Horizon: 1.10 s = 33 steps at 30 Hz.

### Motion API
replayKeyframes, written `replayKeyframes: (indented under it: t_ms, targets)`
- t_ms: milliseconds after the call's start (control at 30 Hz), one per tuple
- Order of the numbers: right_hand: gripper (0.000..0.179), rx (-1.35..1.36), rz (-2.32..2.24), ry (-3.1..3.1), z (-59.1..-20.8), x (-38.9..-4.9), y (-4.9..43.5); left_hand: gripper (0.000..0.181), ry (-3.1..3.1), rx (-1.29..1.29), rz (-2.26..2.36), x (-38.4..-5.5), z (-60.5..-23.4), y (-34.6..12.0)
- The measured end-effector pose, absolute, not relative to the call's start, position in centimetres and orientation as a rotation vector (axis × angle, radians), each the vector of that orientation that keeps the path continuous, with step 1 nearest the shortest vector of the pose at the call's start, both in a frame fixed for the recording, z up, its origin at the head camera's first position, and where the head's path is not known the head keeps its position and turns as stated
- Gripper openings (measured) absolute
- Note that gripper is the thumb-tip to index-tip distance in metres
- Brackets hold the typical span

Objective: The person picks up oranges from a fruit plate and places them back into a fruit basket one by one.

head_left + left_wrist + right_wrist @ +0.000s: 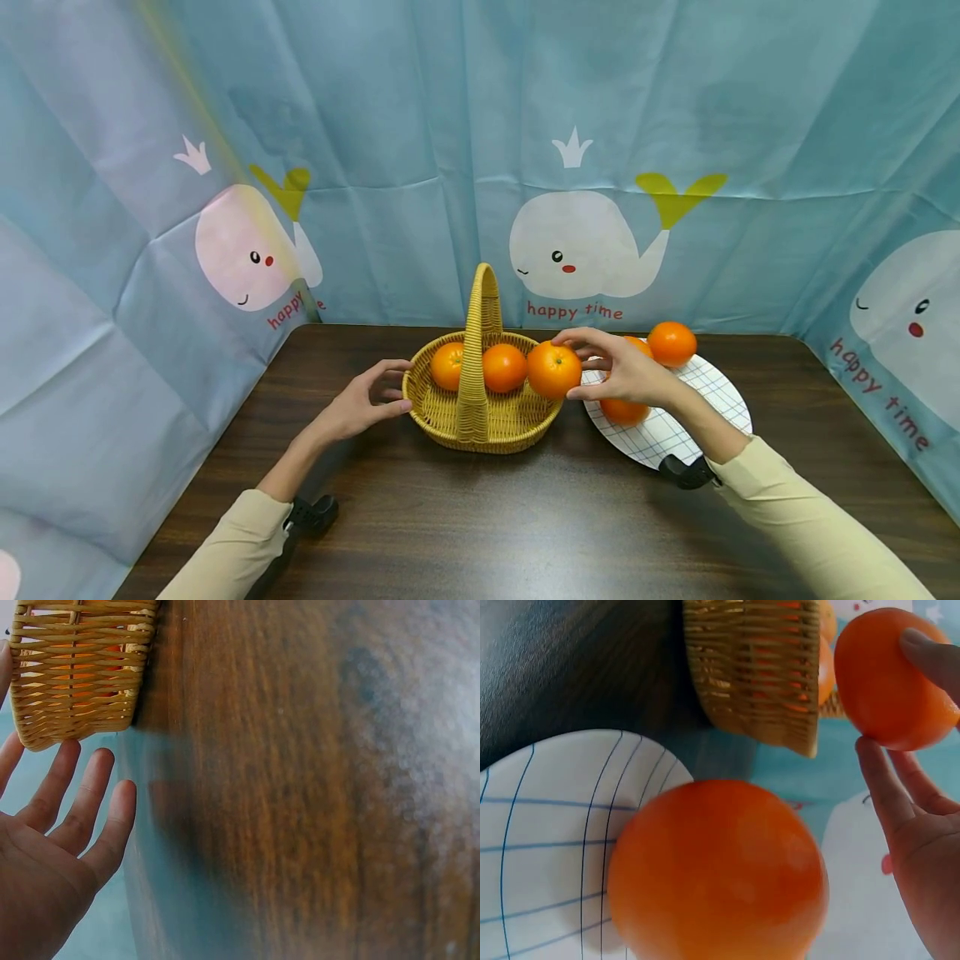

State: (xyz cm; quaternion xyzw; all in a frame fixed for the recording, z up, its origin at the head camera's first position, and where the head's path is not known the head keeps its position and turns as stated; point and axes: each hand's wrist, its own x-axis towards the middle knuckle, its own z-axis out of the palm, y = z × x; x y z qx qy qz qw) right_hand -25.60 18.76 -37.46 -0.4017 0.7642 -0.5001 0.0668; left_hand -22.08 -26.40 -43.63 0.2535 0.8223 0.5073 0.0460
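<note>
My right hand [628, 367] pinches an orange [554, 371] between thumb and fingers, over the right rim of a yellow woven basket [495, 446]. In the right wrist view the held orange [889, 679] is up beside the basket's rim. Inside the basket lie two more oranges, one left of the arched handle [474, 367] and one [504, 368] right of it. My left hand [367, 404] is at the basket's left end, thumb and fingers spread around the rim. In the left wrist view the fingertips [69, 750] are right at the woven wall.
A white plate [723, 392] with blue grid lines stands right of the basket and bears several oranges [672, 344], some partly hidden behind my right hand. The dark wooden table [480, 525] ends at a blue whale-print curtain [390, 233].
</note>
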Motion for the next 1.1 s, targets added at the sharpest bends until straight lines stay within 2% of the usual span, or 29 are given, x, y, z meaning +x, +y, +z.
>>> replayKeyframes:
  t_ms: [400,600,867,1100]
  targets:
    - [0.067,-1.277,-1.417,2.27,-38.4,-25.4,16.1,0.06,2.508,0.781,1.556,-22.0,-43.5,-26.4]
    - [0.055,-1.277,-1.436,2.224,-38.4,-25.4,15.6,0.06,2.519,0.792,1.547,-22.0,-43.6,-26.3]
    - [0.032,-1.261,-1.535,2.292,-38.0,-25.4,17.7,0.06,2.523,0.811,1.549,-22.0,-43.5,-26.3]
    - [0.025,-1.158,-1.521,2.405,-37.4,-25.4,20.8,0.06,2.529,0.808,1.545,-21.9,-43.6,-26.3]
